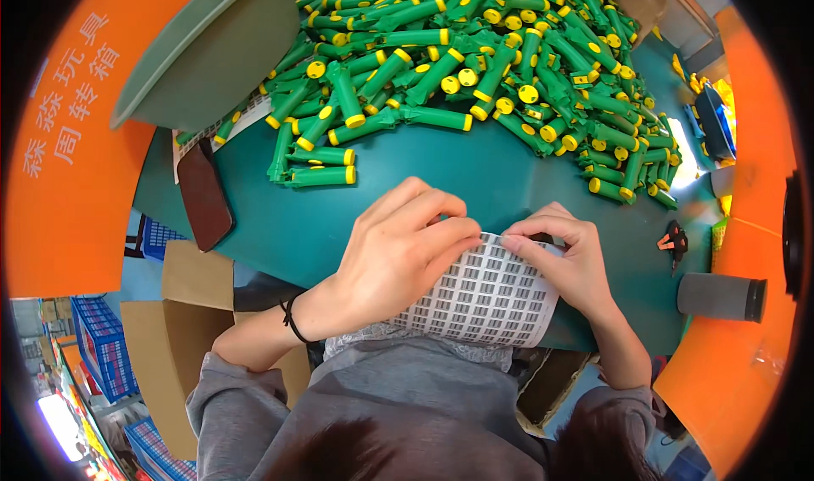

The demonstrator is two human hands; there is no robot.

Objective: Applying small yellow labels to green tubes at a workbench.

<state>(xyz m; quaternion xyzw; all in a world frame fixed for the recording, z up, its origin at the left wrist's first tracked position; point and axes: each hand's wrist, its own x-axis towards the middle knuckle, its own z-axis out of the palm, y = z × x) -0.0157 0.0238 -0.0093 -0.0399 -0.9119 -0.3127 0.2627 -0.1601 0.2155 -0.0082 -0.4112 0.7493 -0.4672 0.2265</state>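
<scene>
One sheet of small labels [487, 299], white with rows of dark printed squares, draped over the near edge of the teal table [475, 176], held at its far edge by both hands. Left hand [398, 252] curled over the sheet's far left corner, fingers bent and pressed down on it, one black band on the wrist. Right hand [568, 256] at the far right corner, thumb and forefinger pinching at the sheet's edge. Farther back, one big heap of green toy tubes with yellow caps [475, 57], far too many to count, spilling across the far half of the table. Two of them [320, 166] lying side by side apart from the heap, on its near left. One dark phone [203, 194] at the left table edge. One grey-green basin [216, 44] far left. One grey cylinder [721, 296] lying at right, one black-and-orange tool [674, 242] just beyond it.
</scene>
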